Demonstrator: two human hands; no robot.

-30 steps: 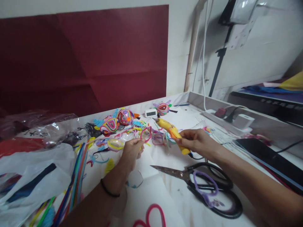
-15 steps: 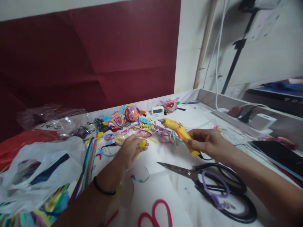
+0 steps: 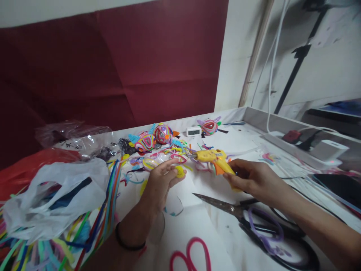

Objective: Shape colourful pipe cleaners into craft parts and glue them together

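My left hand (image 3: 160,183) pinches a small round yellow coil (image 3: 179,172), perhaps a rolled pipe cleaner, between thumb and fingers. In my right hand (image 3: 251,176) is a yellow hot glue gun (image 3: 211,155) with an orange trigger. Its metal nozzle points left, above and a little right of the coil, and does not touch it. Below the right wrist lie large black-handled scissors (image 3: 218,203), blades pointing left. A purple pipe cleaner (image 3: 267,235) loops over their handles. Nearer me, a looped magenta pipe cleaner (image 3: 208,258) rests on white paper (image 3: 186,226).
Behind my hands stand several colourful striped ornaments (image 3: 144,141), a small white digital clock (image 3: 193,131) and scattered craft bits. White plastic bags (image 3: 62,188) and bundled pipe cleaners (image 3: 42,256) crowd the left. To the right are a power strip (image 3: 304,150), cables and a dark phone-like slab (image 3: 338,188).
The glue gun has tilted closer to level, its nozzle now lower and nearer the yellow coil. The whole view has shifted slightly, moving the scene to the right.
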